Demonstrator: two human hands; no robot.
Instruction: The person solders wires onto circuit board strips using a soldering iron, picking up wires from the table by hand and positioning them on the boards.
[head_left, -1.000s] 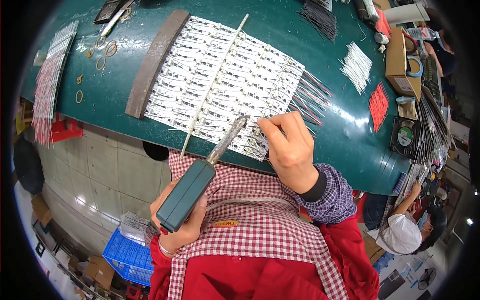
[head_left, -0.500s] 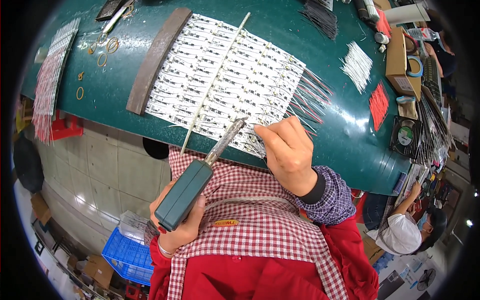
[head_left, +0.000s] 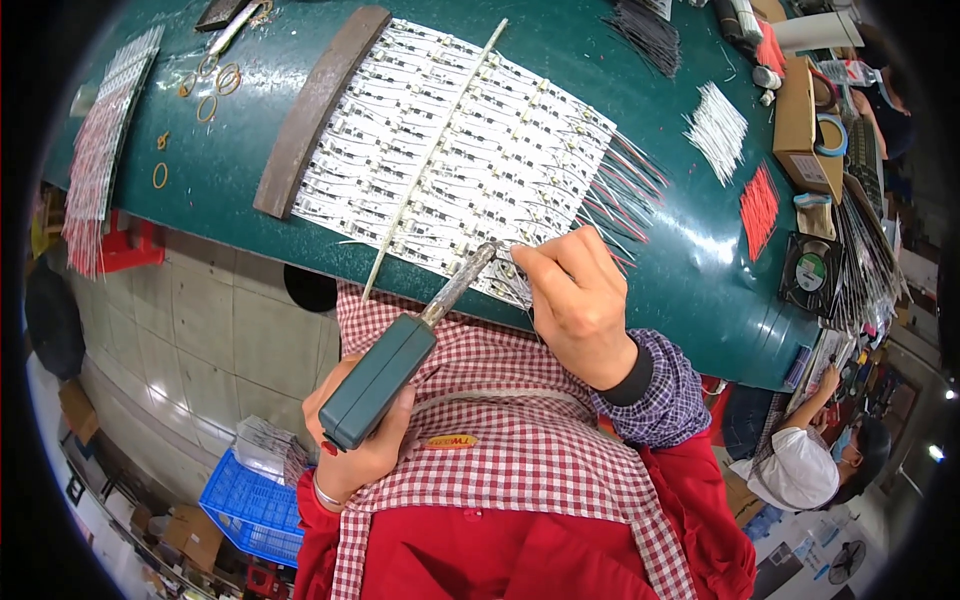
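Note:
My left hand [head_left: 365, 425] is wrapped round the dark green handle of a soldering iron [head_left: 385, 375]. Its metal tip meets the near edge area of a white circuit-board panel [head_left: 400, 130], which carries rows of small dark components and thin wires. Just right of the tip, my right hand [head_left: 580, 305] is closed in a pinch on a thin wire, mostly hidden by the fingers. Across the panel lies a long pale stick [head_left: 435, 160], and a brown bar [head_left: 320, 110] runs along its left edge. Red and dark wires [head_left: 625, 195] stick out from the right edge.
Bundles of white wires [head_left: 717, 132], red wires [head_left: 759, 210] and black wires [head_left: 643, 38] lie on the green table [head_left: 210, 165]. A wired panel [head_left: 112, 140] and rubber bands [head_left: 207, 108] are at left. At right are a cardboard box [head_left: 805, 125], a solder spool [head_left: 808, 272] and another person [head_left: 800, 470].
The soldering iron in my left hand has moved slightly right and up, bringing its tip close to my right fingertips. My right hand has barely moved and keeps its pinch.

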